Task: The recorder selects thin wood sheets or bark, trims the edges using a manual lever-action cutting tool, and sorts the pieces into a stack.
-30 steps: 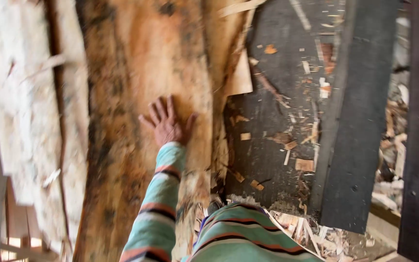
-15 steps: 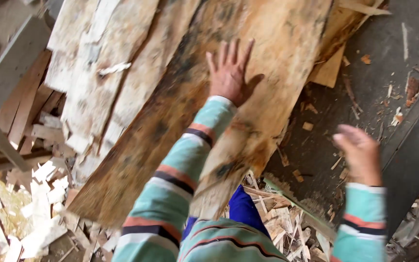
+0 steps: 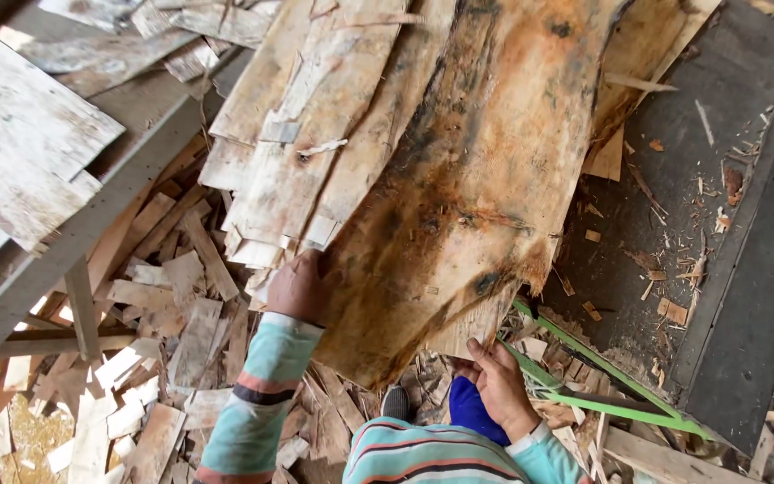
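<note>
both hands grip brown veneer sheet (image 3: 477, 197): left hand (image 3: 296, 289) left edge, right hand (image 3: 499, 381) bottom.

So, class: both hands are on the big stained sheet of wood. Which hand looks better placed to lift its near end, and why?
Probably the right hand: its fingers curl under the sheet of wood at its near edge. The left hand only grips the side edge, higher up.

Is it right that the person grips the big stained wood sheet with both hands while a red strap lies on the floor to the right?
Not quite: the strap is green, not red, as the head view shows. The rest holds: the left hand and right hand both grip the big stained wood sheet.
</note>
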